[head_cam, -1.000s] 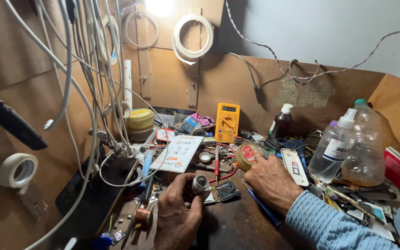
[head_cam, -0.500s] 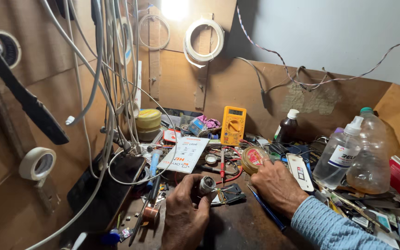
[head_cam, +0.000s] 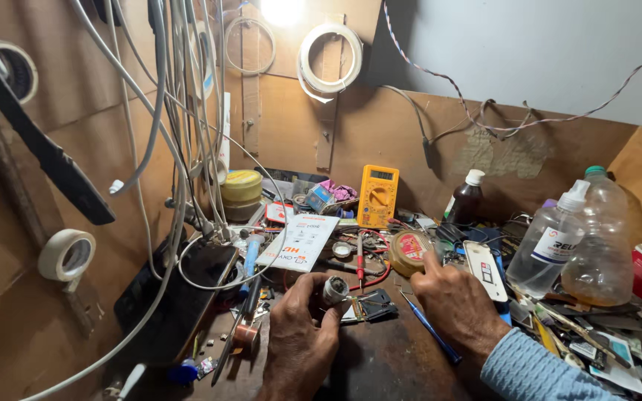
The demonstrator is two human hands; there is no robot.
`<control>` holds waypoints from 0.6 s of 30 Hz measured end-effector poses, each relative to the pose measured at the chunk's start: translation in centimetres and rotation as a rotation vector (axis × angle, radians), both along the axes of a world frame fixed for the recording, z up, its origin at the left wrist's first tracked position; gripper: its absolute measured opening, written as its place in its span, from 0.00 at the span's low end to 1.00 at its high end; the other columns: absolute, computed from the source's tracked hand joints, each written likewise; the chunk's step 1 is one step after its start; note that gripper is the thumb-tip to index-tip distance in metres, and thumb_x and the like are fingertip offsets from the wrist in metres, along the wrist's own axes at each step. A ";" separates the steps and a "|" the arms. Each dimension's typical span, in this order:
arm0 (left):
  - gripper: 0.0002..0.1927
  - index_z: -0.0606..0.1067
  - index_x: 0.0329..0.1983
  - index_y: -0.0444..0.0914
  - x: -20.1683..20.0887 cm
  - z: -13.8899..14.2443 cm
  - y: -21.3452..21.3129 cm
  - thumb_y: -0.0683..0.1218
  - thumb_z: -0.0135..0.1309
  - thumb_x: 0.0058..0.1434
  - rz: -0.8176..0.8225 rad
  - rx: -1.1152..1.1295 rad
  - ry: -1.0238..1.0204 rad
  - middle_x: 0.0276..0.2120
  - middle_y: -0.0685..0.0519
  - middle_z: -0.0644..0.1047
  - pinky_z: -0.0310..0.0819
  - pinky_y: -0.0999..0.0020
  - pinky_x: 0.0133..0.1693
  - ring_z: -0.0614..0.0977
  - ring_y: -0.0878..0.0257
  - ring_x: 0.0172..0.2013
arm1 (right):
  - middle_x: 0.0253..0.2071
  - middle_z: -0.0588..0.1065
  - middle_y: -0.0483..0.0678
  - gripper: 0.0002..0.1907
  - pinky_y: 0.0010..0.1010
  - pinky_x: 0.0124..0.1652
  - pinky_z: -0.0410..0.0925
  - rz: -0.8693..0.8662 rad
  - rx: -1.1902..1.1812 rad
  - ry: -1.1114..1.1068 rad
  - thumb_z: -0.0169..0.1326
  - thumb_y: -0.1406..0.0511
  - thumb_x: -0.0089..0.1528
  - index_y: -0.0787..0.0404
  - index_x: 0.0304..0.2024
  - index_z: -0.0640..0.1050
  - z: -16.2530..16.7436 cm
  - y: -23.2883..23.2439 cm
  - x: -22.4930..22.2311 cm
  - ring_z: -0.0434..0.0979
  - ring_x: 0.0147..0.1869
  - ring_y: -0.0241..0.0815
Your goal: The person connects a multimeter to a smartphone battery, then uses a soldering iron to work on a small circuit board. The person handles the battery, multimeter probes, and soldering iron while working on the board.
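A small grey cylinder (head_cam: pixel 334 289) is gripped between the thumb and fingers of the left hand (head_cam: pixel 302 338), low on the bench, just in front of a white card (head_cam: pixel 300 241). The right hand (head_cam: pixel 451 304) is laid on the bench with fingers curled, and its forefinger is pressed against a round tin (head_cam: pixel 409 251). A yellow multimeter (head_cam: pixel 378 195) is propped behind the tin. Two clear bottles (head_cam: pixel 585 238) are stood to the right.

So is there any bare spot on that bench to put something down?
Only the dark benchtop between the left hand and right hand. Behind them, around the yellow multimeter, and right by the clear bottles, it is crowded.
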State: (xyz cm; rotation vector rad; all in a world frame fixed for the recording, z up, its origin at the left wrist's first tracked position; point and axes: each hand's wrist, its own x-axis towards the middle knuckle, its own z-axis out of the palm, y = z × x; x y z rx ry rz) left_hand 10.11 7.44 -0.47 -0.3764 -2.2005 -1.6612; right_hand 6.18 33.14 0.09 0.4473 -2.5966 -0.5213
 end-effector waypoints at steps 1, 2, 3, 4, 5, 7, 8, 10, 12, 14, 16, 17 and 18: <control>0.17 0.77 0.47 0.37 -0.1 0.1 0.0 0.36 0.58 0.53 0.002 -0.027 -0.002 0.37 0.47 0.82 0.80 0.63 0.41 0.86 0.59 0.38 | 0.36 0.73 0.57 0.08 0.35 0.27 0.75 -0.005 -0.042 -0.002 0.52 0.71 0.58 0.66 0.23 0.78 0.0 0.0 -0.1 0.80 0.28 0.45; 0.17 0.76 0.47 0.37 -0.1 0.1 0.0 0.36 0.57 0.53 -0.008 0.001 -0.019 0.37 0.48 0.82 0.82 0.63 0.41 0.87 0.60 0.39 | 0.36 0.74 0.56 0.08 0.35 0.28 0.76 -0.011 -0.083 -0.007 0.52 0.72 0.59 0.67 0.25 0.79 0.0 0.0 -0.1 0.80 0.30 0.45; 0.17 0.76 0.48 0.37 0.0 0.1 0.1 0.36 0.56 0.53 -0.019 0.029 -0.035 0.38 0.49 0.82 0.83 0.64 0.41 0.87 0.61 0.39 | 0.37 0.74 0.56 0.08 0.34 0.30 0.76 -0.017 -0.125 -0.011 0.51 0.73 0.61 0.68 0.28 0.79 0.2 0.0 0.0 0.81 0.32 0.45; 0.17 0.76 0.48 0.37 -0.1 0.2 0.1 0.37 0.55 0.53 -0.030 0.058 -0.052 0.38 0.49 0.82 0.84 0.65 0.41 0.88 0.61 0.39 | 0.37 0.74 0.57 0.05 0.38 0.32 0.76 0.024 -0.246 0.001 0.53 0.72 0.57 0.67 0.31 0.80 0.7 0.2 0.1 0.80 0.33 0.49; 0.16 0.76 0.47 0.37 0.0 0.2 0.1 0.37 0.56 0.53 -0.013 0.030 -0.024 0.37 0.49 0.82 0.82 0.63 0.42 0.87 0.60 0.39 | 0.36 0.74 0.58 0.08 0.42 0.35 0.74 0.069 -0.368 0.008 0.55 0.71 0.53 0.66 0.34 0.82 1.5 0.6 0.2 0.79 0.35 0.54; 0.14 0.77 0.44 0.36 0.0 0.1 0.0 0.37 0.58 0.53 0.026 -0.026 0.029 0.36 0.48 0.83 0.79 0.60 0.42 0.86 0.58 0.38 | 0.35 0.74 0.58 0.12 0.45 0.41 0.73 0.030 -0.514 -0.035 0.57 0.69 0.52 0.63 0.38 0.83 3.0 1.1 0.3 0.79 0.39 0.57; 0.14 0.77 0.44 0.36 0.0 0.1 0.0 0.37 0.58 0.53 0.023 -0.019 0.021 0.36 0.48 0.83 0.79 0.60 0.42 0.86 0.58 0.38 | 0.35 0.75 0.56 0.11 0.44 0.45 0.73 -0.060 -0.536 -0.081 0.57 0.67 0.55 0.60 0.39 0.84 3.9 1.5 0.4 0.80 0.41 0.55; 0.13 0.77 0.43 0.36 0.1 0.2 0.0 0.38 0.58 0.53 0.008 -0.006 0.007 0.36 0.48 0.83 0.79 0.59 0.42 0.86 0.57 0.38 | 0.34 0.76 0.54 0.10 0.44 0.48 0.73 -0.086 -0.524 -0.139 0.57 0.66 0.57 0.58 0.40 0.84 4.7 1.5 0.6 0.80 0.43 0.52; 0.16 0.76 0.46 0.37 -0.1 0.3 0.1 0.37 0.57 0.52 -0.014 0.032 -0.021 0.36 0.48 0.82 0.81 0.61 0.41 0.87 0.58 0.38 | 0.32 0.77 0.53 0.11 0.44 0.47 0.73 0.045 -0.454 -0.162 0.57 0.66 0.55 0.59 0.39 0.83 5.0 1.5 0.5 0.80 0.42 0.52; 0.16 0.77 0.46 0.37 -0.1 0.3 0.0 0.37 0.58 0.53 -0.010 0.027 -0.020 0.36 0.48 0.82 0.81 0.61 0.41 0.87 0.58 0.38 | 0.36 0.77 0.53 0.09 0.43 0.45 0.74 0.025 -0.334 -0.236 0.56 0.65 0.55 0.60 0.36 0.82 4.4 1.1 0.3 0.79 0.44 0.52; 0.13 0.77 0.43 0.36 0.0 0.2 0.0 0.38 0.60 0.54 0.015 -0.023 0.007 0.35 0.47 0.83 0.78 0.60 0.41 0.86 0.57 0.38 | 0.37 0.76 0.54 0.07 0.43 0.45 0.74 -0.010 -0.237 -0.271 0.54 0.66 0.56 0.61 0.34 0.82 3.3 0.5 0.2 0.79 0.44 0.53; 0.14 0.77 0.45 0.36 0.1 0.2 0.0 0.38 0.60 0.54 0.012 -0.007 -0.019 0.36 0.47 0.83 0.79 0.60 0.41 0.86 0.57 0.38 | 0.36 0.76 0.55 0.07 0.43 0.45 0.74 -0.036 -0.200 -0.268 0.52 0.67 0.58 0.61 0.34 0.81 2.6 0.2 0.0 0.79 0.44 0.53; 0.15 0.77 0.46 0.37 0.0 0.1 0.0 0.39 0.60 0.54 0.009 0.009 -0.044 0.36 0.48 0.82 0.80 0.61 0.41 0.87 0.58 0.38 | 0.34 0.76 0.56 0.08 0.43 0.45 0.74 -0.062 -0.163 -0.262 0.50 0.68 0.59 0.61 0.33 0.81 2.1 -0.1 -0.1 0.80 0.44 0.53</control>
